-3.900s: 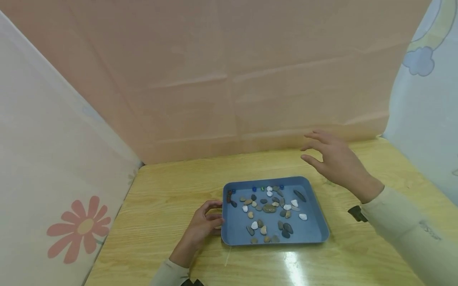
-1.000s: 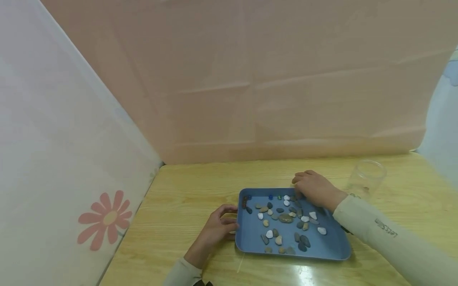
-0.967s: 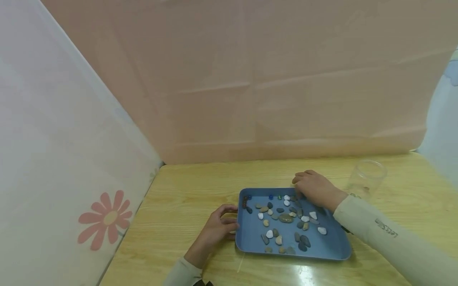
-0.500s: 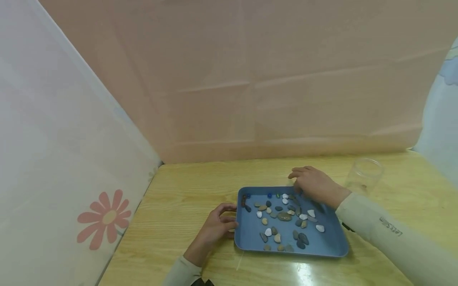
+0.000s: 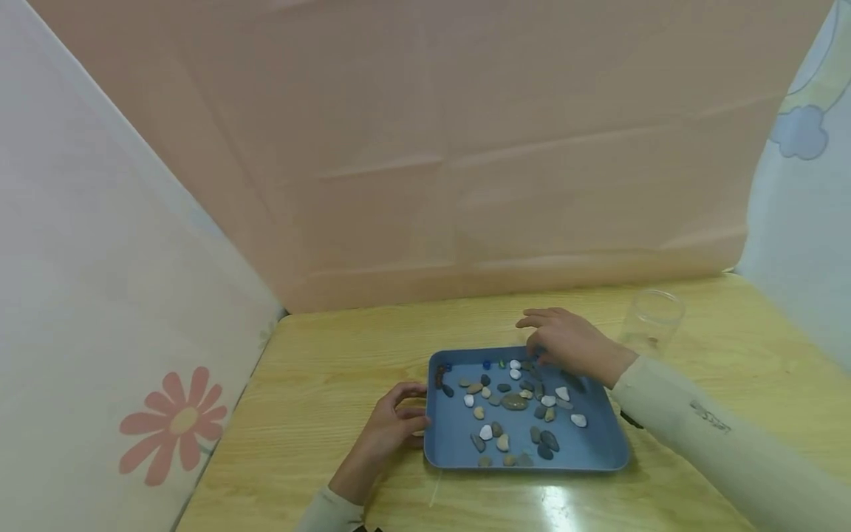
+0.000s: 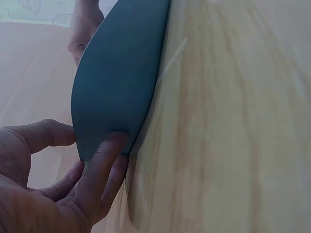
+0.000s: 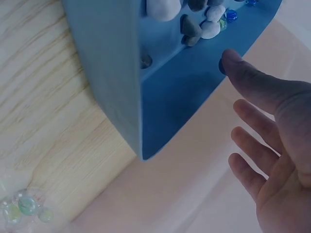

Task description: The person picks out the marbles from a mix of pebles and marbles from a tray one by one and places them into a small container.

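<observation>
A blue tray [image 5: 598, 447] on the table holds several pebbles, with marbles along its far wall. At its left side, my left hand [image 5: 388, 423] rests spread fingertips on the outer wall, as the left wrist view also shows. Over the far right rim is my right hand [image 5: 570, 341], three fingers loosely extended. In the right wrist view its thumb [image 7: 243, 70] presses against a small dark rounded thing [image 7: 221, 67], likely a blue marble; the index finger is hidden behind the thumb. Other blue marbles [image 7: 232, 15] sit along the wall.
A clear jar [image 5: 654, 310] stands right of the tray, behind the right forearm. Several glass marbles [image 7: 27, 206] show in it in the right wrist view. Brown sheeting [image 5: 432, 148] hangs behind the table [image 5: 332, 355], with a flower-printed cloth [image 5: 100, 310] at left.
My right hand has come down from near the jar to the tray's far rim; over the last second its outer fingers lift and straighten slightly. The left hand stays at the tray's side.
</observation>
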A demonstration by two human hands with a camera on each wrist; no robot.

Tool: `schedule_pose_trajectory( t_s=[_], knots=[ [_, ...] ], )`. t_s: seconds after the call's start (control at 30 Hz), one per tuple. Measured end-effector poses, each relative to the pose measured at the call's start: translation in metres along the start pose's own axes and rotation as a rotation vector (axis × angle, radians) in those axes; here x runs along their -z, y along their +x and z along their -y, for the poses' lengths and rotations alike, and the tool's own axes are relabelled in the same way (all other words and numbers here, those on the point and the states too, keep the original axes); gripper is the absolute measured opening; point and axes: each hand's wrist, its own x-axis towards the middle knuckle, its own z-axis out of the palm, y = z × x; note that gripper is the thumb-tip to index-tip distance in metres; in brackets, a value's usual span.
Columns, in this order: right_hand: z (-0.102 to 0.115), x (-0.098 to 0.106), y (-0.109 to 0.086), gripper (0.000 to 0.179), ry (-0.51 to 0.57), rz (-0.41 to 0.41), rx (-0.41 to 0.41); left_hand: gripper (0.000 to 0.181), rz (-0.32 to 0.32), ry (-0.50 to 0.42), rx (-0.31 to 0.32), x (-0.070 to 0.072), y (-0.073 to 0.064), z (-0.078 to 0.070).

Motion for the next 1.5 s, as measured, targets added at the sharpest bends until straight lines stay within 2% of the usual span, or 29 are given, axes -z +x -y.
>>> schedule_pose_trajectory(
  t_s=[0.13, 0.37, 0.67, 1.03, 1.5],
  knots=[
    [0.000, 0.001, -0.001, 0.016, 0.004, 0.006, -0.010, 0.052, 0.006, -0.009, -0.004, 0.000, 0.002, 0.000],
    [-0.001, 0.005, -0.004, 0.016, 0.040, -0.033, -0.012, 0.051, 0.007, -0.018, -0.004, -0.001, 0.003, 0.001],
    [-0.002, 0.013, -0.008, 0.016, 0.066, -0.029, -0.035, 0.052, 0.006, -0.012, -0.003, -0.001, 0.003, 0.000],
    [-0.004, 0.016, -0.011, 0.016, 0.051, -0.031, -0.036, 0.053, 0.011, -0.015, -0.003, -0.002, 0.004, 0.000],
    [-0.010, 0.018, -0.018, 0.014, 0.046, -0.090, -0.009, 0.065, 0.011, 0.009, -0.013, -0.001, 0.003, -0.002]
  ],
)
